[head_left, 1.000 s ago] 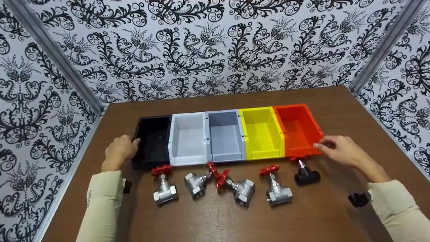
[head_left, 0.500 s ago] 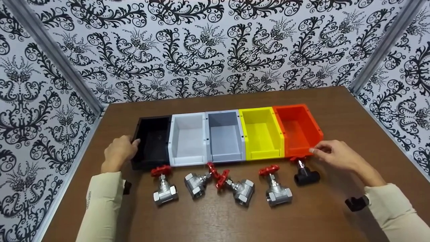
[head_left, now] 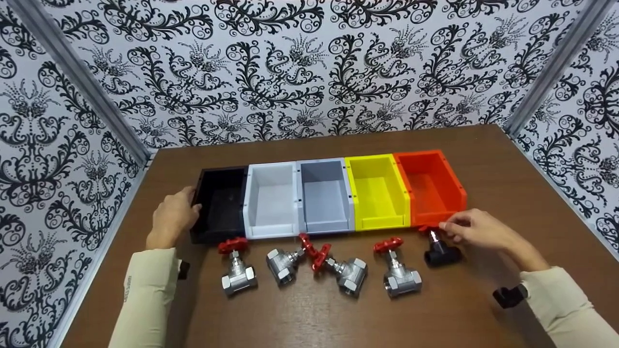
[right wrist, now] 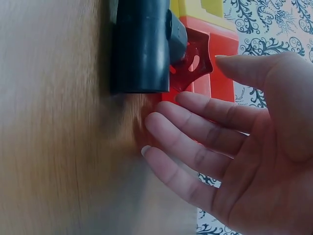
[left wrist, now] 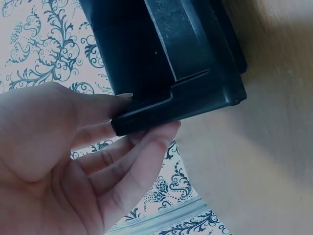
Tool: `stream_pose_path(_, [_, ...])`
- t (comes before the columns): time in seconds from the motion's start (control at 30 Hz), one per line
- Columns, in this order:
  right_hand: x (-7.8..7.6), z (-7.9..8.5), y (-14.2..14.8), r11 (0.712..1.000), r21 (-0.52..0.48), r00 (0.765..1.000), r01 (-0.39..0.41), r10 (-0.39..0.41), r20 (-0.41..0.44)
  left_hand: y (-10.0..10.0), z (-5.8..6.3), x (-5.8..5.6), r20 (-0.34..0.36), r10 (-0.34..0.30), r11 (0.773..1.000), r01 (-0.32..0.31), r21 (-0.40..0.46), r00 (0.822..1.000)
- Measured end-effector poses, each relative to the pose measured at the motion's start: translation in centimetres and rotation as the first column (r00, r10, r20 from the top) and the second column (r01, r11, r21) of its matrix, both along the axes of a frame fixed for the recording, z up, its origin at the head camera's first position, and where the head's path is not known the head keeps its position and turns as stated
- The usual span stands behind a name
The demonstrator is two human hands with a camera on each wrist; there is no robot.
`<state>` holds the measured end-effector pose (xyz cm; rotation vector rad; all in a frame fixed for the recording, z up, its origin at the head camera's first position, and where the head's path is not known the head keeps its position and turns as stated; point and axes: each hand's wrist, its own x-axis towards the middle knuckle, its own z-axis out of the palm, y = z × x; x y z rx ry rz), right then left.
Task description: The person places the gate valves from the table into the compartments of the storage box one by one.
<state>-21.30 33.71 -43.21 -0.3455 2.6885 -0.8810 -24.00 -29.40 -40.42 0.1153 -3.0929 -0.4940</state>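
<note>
My left hand (head_left: 174,217) grips the side wall of the black bin (head_left: 217,236) at the left end of a row. In the left wrist view the thumb lies inside the wall and the fingers outside. Beside the front corner of the red bin (head_left: 428,220), my right hand (head_left: 483,234) reaches toward a black tee-shaped valve (head_left: 441,255) with a red handwheel. The right wrist view has the thumb and relaxed fingers spread around the handwheel (right wrist: 201,44), thumb tip close to its edge, nothing held.
Between the end bins stand a white bin (head_left: 271,232), a grey bin (head_left: 326,225) and a yellow bin (head_left: 382,222), joined side by side. Several silver valves with red handwheels, such as this valve (head_left: 401,280), lie in front on the brown table (head_left: 309,324). Patterned walls (head_left: 309,72) enclose the back and sides.
My right hand has moved down and left from the red bin's side to the black valve's handwheel. The left hand stays at the black bin, and the bins and valves have not moved.
</note>
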Motion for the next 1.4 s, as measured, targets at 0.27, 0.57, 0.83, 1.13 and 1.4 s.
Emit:
stream_pose_path(0.27, [0.1, -0.5, -0.2, 0.998, -0.060, 0.998, -0.007, 0.011, 0.064, -0.1, 0.0, 0.0, 0.011, -0.021, 0.999, 0.021, -0.027, 1.000])
stream_pose_path(0.57, [0.6, -0.9, -0.4, 0.988, -0.135, 0.988, 0.071, -0.051, 0.147, 0.0, 0.1, 0.1, 0.008, -0.024, 0.999, 0.024, -0.045, 1.000])
stream_pose_path(0.83, [0.6, -1.4, -0.6, 0.956, -0.211, 0.948, 0.205, -0.141, 0.285, -0.1, -0.1, 0.1, -0.011, -0.034, 0.999, 0.034, -0.039, 0.999])
stream_pose_path(1.13, [0.9, -1.6, -1.1, 0.924, -0.232, 0.903, 0.305, -0.203, 0.379, -0.3, -0.3, 0.1, -0.023, -0.034, 0.999, 0.034, -0.030, 0.999])
stream_pose_path(1.4, [1.1, -1.8, -1.7, 0.943, -0.181, 0.908, 0.279, -0.197, 0.369, -0.4, -0.4, 0.1, -0.019, -0.031, 0.999, 0.030, -0.023, 0.999])
